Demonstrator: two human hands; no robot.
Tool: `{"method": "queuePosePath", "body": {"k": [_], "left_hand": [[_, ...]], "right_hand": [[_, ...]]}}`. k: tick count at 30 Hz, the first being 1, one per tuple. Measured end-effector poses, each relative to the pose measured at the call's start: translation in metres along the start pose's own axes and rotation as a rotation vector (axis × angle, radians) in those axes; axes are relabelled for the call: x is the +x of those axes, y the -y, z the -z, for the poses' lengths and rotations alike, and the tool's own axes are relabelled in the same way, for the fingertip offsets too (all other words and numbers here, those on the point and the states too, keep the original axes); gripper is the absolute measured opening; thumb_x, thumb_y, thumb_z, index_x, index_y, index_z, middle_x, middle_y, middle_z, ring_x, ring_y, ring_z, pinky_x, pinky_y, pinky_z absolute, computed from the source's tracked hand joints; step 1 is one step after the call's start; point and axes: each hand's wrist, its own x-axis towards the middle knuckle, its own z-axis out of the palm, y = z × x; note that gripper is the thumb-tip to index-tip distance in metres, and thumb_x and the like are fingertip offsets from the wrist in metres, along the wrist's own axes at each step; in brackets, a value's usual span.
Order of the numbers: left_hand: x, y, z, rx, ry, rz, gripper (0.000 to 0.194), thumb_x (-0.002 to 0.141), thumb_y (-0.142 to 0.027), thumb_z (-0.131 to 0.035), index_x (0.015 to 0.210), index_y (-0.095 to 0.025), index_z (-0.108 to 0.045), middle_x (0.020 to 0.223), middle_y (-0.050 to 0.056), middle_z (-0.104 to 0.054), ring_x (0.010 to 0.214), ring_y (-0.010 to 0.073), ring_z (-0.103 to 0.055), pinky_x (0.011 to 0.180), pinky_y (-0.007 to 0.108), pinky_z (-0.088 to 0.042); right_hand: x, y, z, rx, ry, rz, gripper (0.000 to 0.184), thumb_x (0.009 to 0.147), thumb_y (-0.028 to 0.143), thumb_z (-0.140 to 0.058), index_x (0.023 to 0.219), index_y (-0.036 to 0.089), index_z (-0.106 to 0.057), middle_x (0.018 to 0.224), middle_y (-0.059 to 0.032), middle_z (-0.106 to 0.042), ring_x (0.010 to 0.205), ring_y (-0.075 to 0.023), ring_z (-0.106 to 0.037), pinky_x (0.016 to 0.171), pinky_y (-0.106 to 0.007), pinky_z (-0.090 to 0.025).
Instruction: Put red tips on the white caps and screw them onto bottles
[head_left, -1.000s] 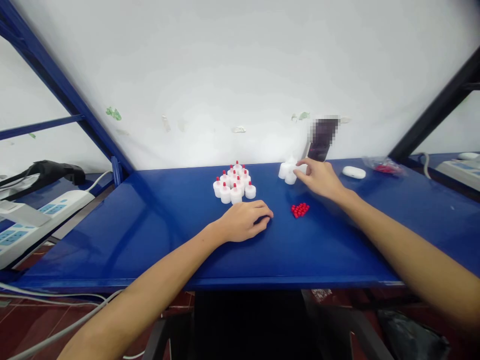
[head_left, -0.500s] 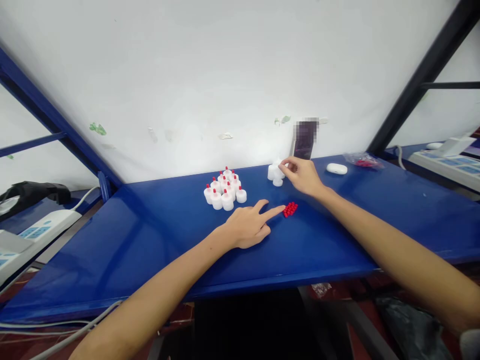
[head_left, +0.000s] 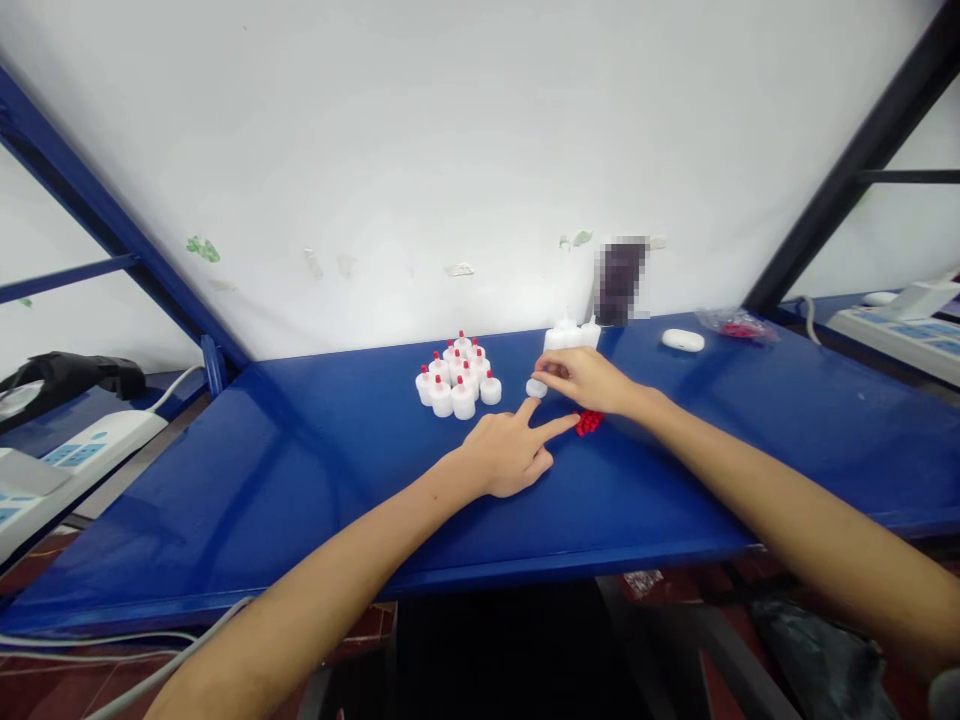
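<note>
Red-capped white bottles (head_left: 463,397) bunch on the tabletop (head_left: 315,450), and here's the left hand (head_left: 502,455), fingers spread apart! Next, a small white bottle (head_left: 536,388), clamped in the fingers of the right hand (head_left: 596,380); a light grip that holds it upright looks wise. Red caps (head_left: 590,423) lie at a left fingertip, best kept from scattering. The held bottle's top is hard to make out, and the right hand partly hides plain white bottles (head_left: 562,337)
</note>
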Motion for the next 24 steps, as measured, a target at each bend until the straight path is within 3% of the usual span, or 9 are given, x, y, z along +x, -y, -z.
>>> {"method": "queuePosePath", "body": {"k": [6, 10, 17, 24], "left_hand": [[-0.002, -0.001, 0.002, 0.005, -0.026, 0.001, 0.053, 0.1, -0.037, -0.03, 0.152, -0.038, -0.028, 0.145, 0.011, -0.043, 0.08, 0.0211, -0.068, 0.065, 0.034, -0.055], [-0.001, -0.001, 0.001, 0.005, -0.012, 0.011, 0.055, 0.099, -0.037, -0.032, 0.153, -0.038, -0.027, 0.146, 0.011, -0.042, 0.08, 0.0216, -0.068, 0.066, 0.035, -0.055], [0.0, 0.001, -0.001, -0.017, -0.059, 0.013, 0.052, 0.096, -0.033, -0.037, 0.147, -0.029, -0.038, 0.137, 0.011, -0.049, 0.076, 0.021, -0.067, 0.065, 0.035, -0.054], [0.004, 0.001, -0.004, -0.019, -0.051, 0.024, 0.056, 0.099, -0.038, -0.035, 0.154, -0.039, -0.024, 0.136, 0.009, -0.048, 0.071, 0.0185, -0.066, 0.06, 0.032, -0.051]], "right_hand": [[-0.002, -0.007, 0.001, -0.015, 0.068, -0.053, 0.03, 0.093, 0.041, -0.054, 0.109, 0.019, -0.067, 0.073, -0.0017, -0.068, 0.062, -0.0154, -0.058, 0.06, -0.027, -0.038], [-0.001, -0.005, 0.002, -0.028, 0.115, -0.05, 0.026, 0.092, 0.037, -0.054, 0.098, 0.018, -0.07, 0.072, -0.0022, -0.069, 0.062, -0.0156, -0.059, 0.06, -0.028, -0.038], [-0.006, -0.002, 0.009, 0.008, 0.027, -0.077, 0.024, 0.091, 0.038, -0.055, 0.09, 0.017, -0.068, 0.067, -0.0017, -0.067, 0.059, -0.015, -0.058, 0.058, -0.028, -0.038], [-0.008, -0.004, 0.01, -0.003, 0.039, -0.098, 0.025, 0.091, 0.038, -0.055, 0.088, 0.017, -0.068, 0.068, -0.0022, -0.068, 0.059, -0.0151, -0.058, 0.058, -0.028, -0.038]]}}
